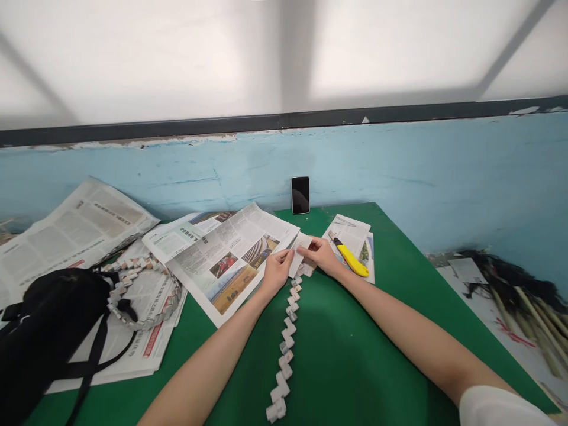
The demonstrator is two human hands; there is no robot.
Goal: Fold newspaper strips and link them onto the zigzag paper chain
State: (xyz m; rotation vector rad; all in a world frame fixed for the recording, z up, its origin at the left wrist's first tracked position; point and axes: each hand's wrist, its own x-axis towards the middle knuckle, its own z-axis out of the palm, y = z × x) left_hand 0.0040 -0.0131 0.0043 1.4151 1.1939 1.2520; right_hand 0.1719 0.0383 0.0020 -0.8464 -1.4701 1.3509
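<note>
Both hands meet over the green table around a small piece of newsprint [300, 251]. My left hand [278, 269] pinches its left side between thumb and fingers. From the right, my right hand [320, 254] grips the other edge, fingers closed. Below the hands, a zigzag chain of folded paper [287, 340] runs down the table toward me; its top end lies close under the piece. Left of my left hand lies a large printed newspaper sheet [235, 254]. A yellow utility knife [352, 258] rests on paper pieces [350, 231] beside my right hand.
A phone [300, 195] leans upright against the blue wall [377, 160]. On the left are a black bag [57, 319], stacked newspapers [80, 225] and a coiled paper chain [133, 323]. Sticks and dark material [528, 307] lie beyond the right edge of the green table [381, 331].
</note>
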